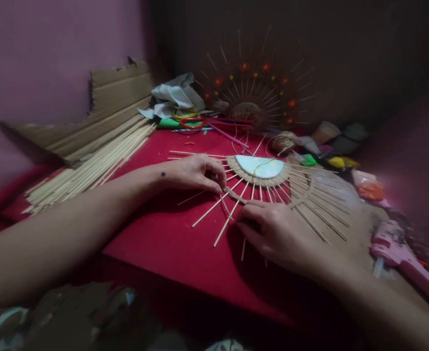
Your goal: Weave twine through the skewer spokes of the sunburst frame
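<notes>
Fingers of the left hand [195, 173] pinch a jute cord [235, 195] between skewer spokes [214, 206]. The right hand [273, 231] (fingers curled) grips the cord's other end on the red counter [170, 239].

The scene is dim, with light falling mainly on the red cloth [170, 239] at centre. Corners fade into dark vignette. Edges bend and smear, and the pink tool [400, 253] at right looks blurred. Hands cast soft shadows.

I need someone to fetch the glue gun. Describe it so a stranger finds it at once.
Start at the red cloth-covered table and go to its right edge, past the fan of thin wooden sticks. The pink plastic glue gun lies flat there, beyond the right hand. It is the only pink, pistol-shaped thing.
</notes>
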`<state>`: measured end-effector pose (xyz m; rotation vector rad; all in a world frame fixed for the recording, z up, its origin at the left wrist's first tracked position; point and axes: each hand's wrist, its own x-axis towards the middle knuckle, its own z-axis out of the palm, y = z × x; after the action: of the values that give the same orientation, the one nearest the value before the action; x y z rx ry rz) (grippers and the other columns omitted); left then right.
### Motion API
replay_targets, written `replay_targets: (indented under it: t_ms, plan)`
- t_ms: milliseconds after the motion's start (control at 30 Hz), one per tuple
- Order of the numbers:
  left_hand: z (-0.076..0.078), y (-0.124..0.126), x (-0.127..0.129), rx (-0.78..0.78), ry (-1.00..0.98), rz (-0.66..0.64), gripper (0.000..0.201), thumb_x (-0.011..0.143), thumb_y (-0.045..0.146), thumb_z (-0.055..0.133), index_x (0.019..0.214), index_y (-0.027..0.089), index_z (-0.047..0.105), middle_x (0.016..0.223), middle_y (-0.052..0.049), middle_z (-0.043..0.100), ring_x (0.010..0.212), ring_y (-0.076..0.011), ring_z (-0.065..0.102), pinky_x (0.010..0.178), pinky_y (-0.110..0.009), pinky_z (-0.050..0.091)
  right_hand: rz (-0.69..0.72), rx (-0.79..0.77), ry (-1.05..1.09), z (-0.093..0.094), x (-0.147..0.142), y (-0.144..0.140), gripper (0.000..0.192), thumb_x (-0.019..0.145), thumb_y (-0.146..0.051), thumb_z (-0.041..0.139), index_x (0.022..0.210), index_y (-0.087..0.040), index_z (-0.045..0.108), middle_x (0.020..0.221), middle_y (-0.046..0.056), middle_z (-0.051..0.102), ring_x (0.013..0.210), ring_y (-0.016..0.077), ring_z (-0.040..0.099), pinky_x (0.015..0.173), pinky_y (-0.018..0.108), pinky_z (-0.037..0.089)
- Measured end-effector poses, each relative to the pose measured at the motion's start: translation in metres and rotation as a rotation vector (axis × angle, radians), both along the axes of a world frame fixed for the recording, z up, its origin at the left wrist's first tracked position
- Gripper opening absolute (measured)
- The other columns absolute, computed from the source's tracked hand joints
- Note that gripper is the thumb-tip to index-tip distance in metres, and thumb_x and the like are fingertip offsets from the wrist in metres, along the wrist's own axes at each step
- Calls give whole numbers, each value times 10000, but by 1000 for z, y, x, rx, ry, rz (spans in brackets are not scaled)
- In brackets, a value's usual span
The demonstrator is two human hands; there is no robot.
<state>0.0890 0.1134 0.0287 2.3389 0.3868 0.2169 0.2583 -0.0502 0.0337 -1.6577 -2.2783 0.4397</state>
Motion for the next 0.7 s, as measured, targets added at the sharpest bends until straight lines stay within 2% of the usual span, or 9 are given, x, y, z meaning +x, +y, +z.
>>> replay_targets:
  t_ms: [100,200,333,433,567,700]
  plan:
    - [5,-7,0,124,14,-43,182,754,279,678,887,157,703,788,-17,603,730,-121,533,657,-222,410,30,0,35,1,-4,-3,146,835,-114,531,801,-142,671,810,43,638,706,124,565,640,242,401]
    - [5,-11,0,202,26,-122,172,775,247,669,927,178,712,811,-22,595,788,-130,526,706,-225,405,57,6,80,1,-9,-8,148,841,-130,536,815,-152,681,778,32,634,698,119,559,641,237,396]
    - [-1,-9,2,226,2,-173,80,789,216,659,815,181,726,810,-30,589,821,-136,522,742,-227,400,91,-14,89,-2,-17,-17,157,850,-142,524,788,-152,668,743,21,619,640,102,536,590,225,371]
    - [-5,-8,3,221,-13,-175,84,799,207,640,799,186,721,789,-28,591,800,-133,521,723,-225,398,123,-15,61,-5,-23,-22,168,859,-147,512,789,-150,666,727,17,609,613,101,520,557,234,345]
    - [-6,-7,2,234,-23,-156,72,777,219,661,764,171,714,773,-27,587,767,-130,517,708,-230,394,236,168,-109,-11,-29,-27,212,861,-112,469,733,-151,634,655,11,561,542,115,440,507,277,283]
    - [-5,-7,3,248,-41,-173,68,770,212,664,730,173,704,746,-18,587,752,-126,509,704,-226,391,448,331,-304,-11,-29,-34,159,846,-122,470,761,-162,598,697,29,562,562,154,419,524,321,269]
